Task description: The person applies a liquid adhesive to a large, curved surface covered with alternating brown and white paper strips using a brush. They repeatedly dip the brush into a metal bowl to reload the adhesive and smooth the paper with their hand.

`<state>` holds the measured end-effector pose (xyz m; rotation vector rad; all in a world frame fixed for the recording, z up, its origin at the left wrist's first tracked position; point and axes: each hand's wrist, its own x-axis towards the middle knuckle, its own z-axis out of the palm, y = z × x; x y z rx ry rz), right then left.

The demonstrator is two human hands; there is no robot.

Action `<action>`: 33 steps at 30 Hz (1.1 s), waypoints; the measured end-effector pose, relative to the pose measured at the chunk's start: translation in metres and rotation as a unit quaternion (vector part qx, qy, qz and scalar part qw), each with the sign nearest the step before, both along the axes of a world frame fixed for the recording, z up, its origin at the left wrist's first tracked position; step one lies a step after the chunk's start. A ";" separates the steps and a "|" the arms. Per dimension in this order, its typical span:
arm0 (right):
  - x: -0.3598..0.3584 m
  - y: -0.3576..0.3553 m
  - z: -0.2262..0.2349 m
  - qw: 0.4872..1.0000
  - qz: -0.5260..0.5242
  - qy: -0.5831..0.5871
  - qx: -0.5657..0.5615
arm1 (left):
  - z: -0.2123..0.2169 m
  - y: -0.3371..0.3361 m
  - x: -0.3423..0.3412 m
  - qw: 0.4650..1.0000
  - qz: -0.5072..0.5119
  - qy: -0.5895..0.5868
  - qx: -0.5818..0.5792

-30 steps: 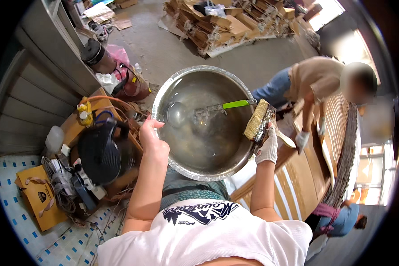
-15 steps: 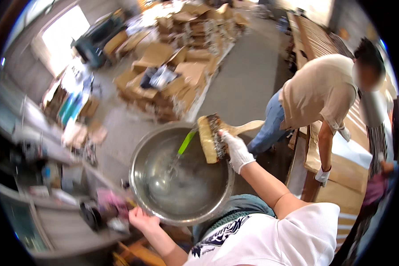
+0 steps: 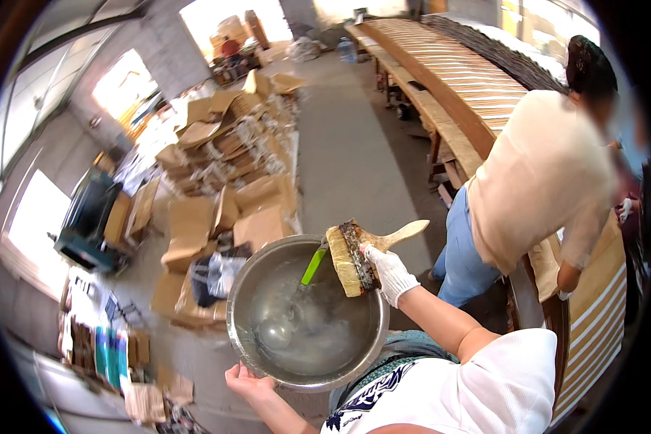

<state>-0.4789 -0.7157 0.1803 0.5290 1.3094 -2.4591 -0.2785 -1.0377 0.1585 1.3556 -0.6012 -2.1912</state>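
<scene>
A wide metal basin (image 3: pixel 240 356) is held at my waist, with a cloudy pale liquid in it. My bare left hand (image 3: pixel 249 380) grips its near left rim; the fingers underneath are partly hidden. In a white knitted glove, my right hand (image 3: pixel 390 275) closes round a wide paste brush (image 3: pixel 351 264) at the basin's right rim. The brush has cream bristles, a dark crusted band and a pale wooden handle (image 3: pixel 405 233) that points right. Whether this hand also grips the rim, I cannot tell. A tool with a bright green handle (image 3: pixel 315 265) leans inside the basin, its lower end in the liquid.
To my right a person (image 3: pixel 539 181) in a beige top and jeans bends over a long workbench (image 3: pixel 441 119) carrying rows of striped strips. Opened cardboard boxes (image 3: pixel 260 228) are heaped ahead on the left. A grey concrete floor (image 3: pixel 347 159) runs between boxes and bench.
My view has swung up and to the right, showing more of the aisle and bench. Both hands keep hold of basin and brush. The person beside me has turned further toward the bench.
</scene>
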 end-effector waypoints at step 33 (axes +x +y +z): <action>-0.914 0.179 -0.024 0.898 -0.436 0.047 0.034 | -0.017 0.131 -1.234 0.889 -0.459 -0.012 0.005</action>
